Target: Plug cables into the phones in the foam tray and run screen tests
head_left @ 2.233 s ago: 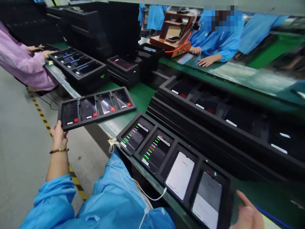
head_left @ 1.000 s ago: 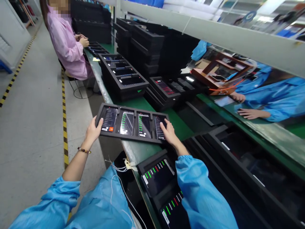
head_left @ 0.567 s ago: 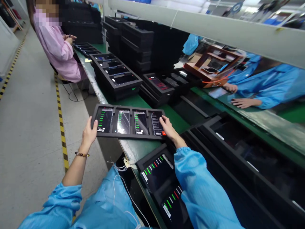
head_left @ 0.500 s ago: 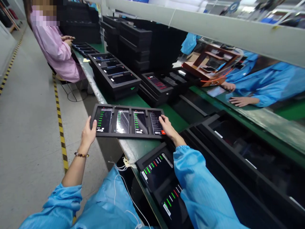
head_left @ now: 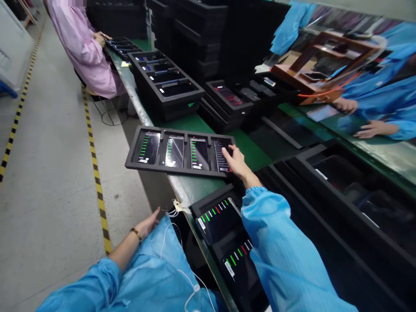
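A black foam tray [head_left: 164, 167] lies on the bench, its left end jutting past the edge. In its slots sit several phones with lit screens; three show green text lines, such as the leftmost phone [head_left: 149, 148]. The rightmost phone [head_left: 222, 158] has white text and a red patch. Over that phone and the tray's right end rests my right hand [head_left: 238, 162], thumb and index finger apart, touching without a clear grip. My left hand [head_left: 148, 223] is away from the tray, low by my lap, its fingers stretched out and holding nothing.
Another tray [head_left: 208, 201] with phones lies near my right forearm. Stacked trays [head_left: 165, 104] line the bench [head_left: 191, 125] ahead. Large dark trays [head_left: 328, 190] stand at right. A co-worker in pink [head_left: 94, 65] sits at far left; blue-sleeved hands [head_left: 373, 129] work across. White cords [head_left: 175, 210] hang from the edge.
My left hand has let go of the tray's left end and dropped towards my lap. The tray now rests on the bench. My right hand's fingers have loosened at its right end.
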`<state>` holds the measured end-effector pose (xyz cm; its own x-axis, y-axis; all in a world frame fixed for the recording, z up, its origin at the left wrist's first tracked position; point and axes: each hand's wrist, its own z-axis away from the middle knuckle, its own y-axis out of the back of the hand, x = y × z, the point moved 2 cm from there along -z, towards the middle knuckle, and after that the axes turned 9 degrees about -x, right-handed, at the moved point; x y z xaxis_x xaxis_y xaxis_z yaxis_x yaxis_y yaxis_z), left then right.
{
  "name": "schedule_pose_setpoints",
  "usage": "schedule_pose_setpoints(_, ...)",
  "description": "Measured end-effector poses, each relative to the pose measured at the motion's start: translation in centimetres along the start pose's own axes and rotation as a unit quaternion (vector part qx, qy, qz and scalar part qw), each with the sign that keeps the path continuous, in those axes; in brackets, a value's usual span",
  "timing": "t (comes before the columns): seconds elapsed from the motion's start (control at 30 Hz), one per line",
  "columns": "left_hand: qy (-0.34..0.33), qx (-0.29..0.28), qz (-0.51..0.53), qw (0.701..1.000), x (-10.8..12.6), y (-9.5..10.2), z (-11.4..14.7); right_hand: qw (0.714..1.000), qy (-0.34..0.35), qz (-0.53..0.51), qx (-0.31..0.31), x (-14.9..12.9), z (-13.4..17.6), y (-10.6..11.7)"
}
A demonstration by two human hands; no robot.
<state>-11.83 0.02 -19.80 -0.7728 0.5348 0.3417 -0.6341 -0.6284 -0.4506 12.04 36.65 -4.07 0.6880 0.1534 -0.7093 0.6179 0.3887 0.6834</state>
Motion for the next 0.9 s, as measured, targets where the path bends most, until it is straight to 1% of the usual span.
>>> schedule_pose_setpoints(0.03, 0.025, -0.006, 0.012, 1.0, -1.3, -0.4, -0.6, 1.0, 0.001, 0.003, -0.001, 0.0, 0.0, 0.0)
schedule_pose_setpoints(0.07, 0.039, -0.008, 0.028, 0.999, -2.0, -0.8, -1.4, 1.0, 0.003, 0.006, -0.001, 0.0, 0.0, 0.0)
schedule_pose_setpoints(0.1, 0.041, -0.006, 0.048, 0.998, -2.0, -1.3, -2.3, 1.0, 0.005, 0.009, 0.0, 0.0, 0.1, 0.1)
schedule_pose_setpoints(0.13, 0.035, -0.007, 0.069, 0.997, -1.5, -1.7, -3.3, 1.0, 0.007, 0.013, 0.001, 0.0, 0.1, 0.1)
schedule_pose_setpoints(0.2, 0.002, -0.004, 0.115, 0.993, 0.6, -2.2, -4.7, 1.0, 0.016, 0.022, 0.004, -0.2, 0.3, 0.3)
schedule_pose_setpoints(0.27, -0.051, 0.006, 0.162, 0.986, 3.3, -1.8, -5.1, 0.999, 0.033, 0.034, 0.005, -0.7, 0.7, 0.4)
schedule_pose_setpoints(0.3, -0.083, 0.014, 0.183, 0.979, 4.6, -1.3, -4.8, 0.998, 0.045, 0.04, 0.005, -1.0, 1.0, 0.4)
schedule_pose_setpoints(0.37, -0.149, 0.034, 0.221, 0.963, 7.0, 0.3, -3.2, 0.995, 0.081, 0.055, 0.003, -2.0, 1.8, 0.1)
schedule_pose_setpoints(0.43, -0.212, 0.055, 0.248, 0.944, 9.1, 2.3, -0.6, 0.988, 0.133, 0.072, -0.014, -3.3, 2.6, -0.5)
schedule_pose_setpoints(0.53, -0.298, 0.081, 0.267, 0.913, 11.9, 5.0, 3.9, 0.968, 0.218, 0.1, -0.074, -5.5, 3.2, -2.0)
schedule_pose_setpoints(0.6, -0.35, 0.093, 0.267, 0.893, 13.5, 6.1, 6.8, 0.957, 0.247, 0.119, -0.098, -7.0, 2.9, -3.2)
schedule_pose_setpoints(0.67, -0.397, 0.1, 0.26, 0.874, 14.7, 6.6, 9.4, 0.956, 0.248, 0.135, -0.084, -8.6, 2.4, -4.5)
schedule_pose_setpoints(0.73, -0.435, 0.103, 0.248, 0.859, 15.4, 6.6, 11.5, 0.956, 0.247, 0.148, -0.065, -10.4, 2.2, -6.4)
schedule_pose_setpoints(0.77, -0.449, 0.103, 0.241, 0.854, 15.6, 6.5, 12.3, 0.953, 0.253, 0.155, -0.066, -11.3, 2.2, -7.5)
schedule_pose_setpoints(0.83, -0.47, 0.102, 0.224, 0.848, 15.6, 6.1, 13.6, 0.942, 0.275, 0.171, -0.09, -13.0, 2.5, -9.9)
schedule_pose_setpoints(0.9, -0.482, 0.099, 0.206, 0.846, 15.2, 5.6, 14.3, 0.936, 0.279, 0.188, -0.099, -14.5, 2.4, -11.6)
